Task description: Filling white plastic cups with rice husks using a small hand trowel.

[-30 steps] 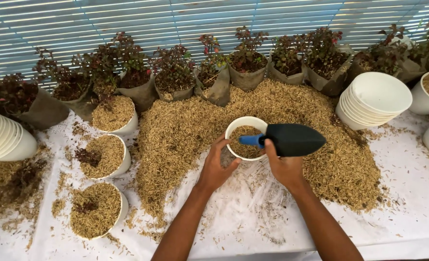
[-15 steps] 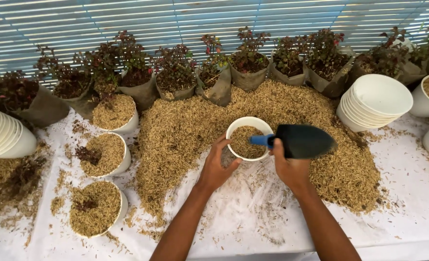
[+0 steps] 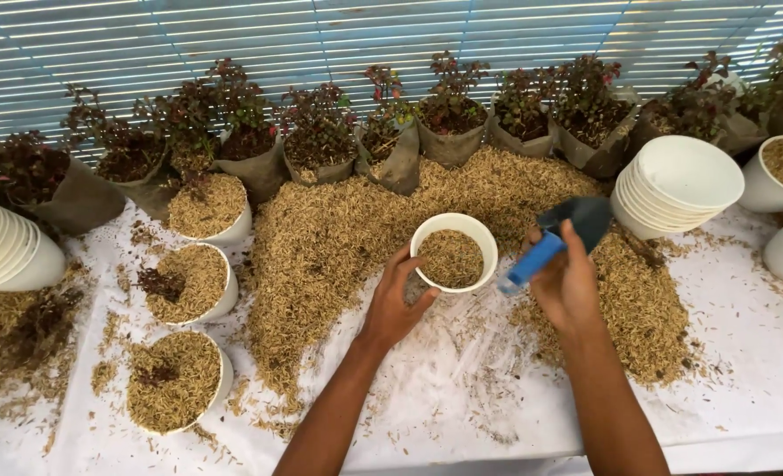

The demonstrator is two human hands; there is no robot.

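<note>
Left hand (image 3: 394, 301) cups white pot (image 3: 454, 252); right hand (image 3: 566, 282) clasps blue-handled trowel (image 3: 561, 231).

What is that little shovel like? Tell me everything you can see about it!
The scoop is a small hand trowel with a dark, curved blade and a bright blue handle, plastic by the look of it. The right hand grips the handle, holding it tilted, blade up and away, over the husk pile, just right of the white pot.
</note>
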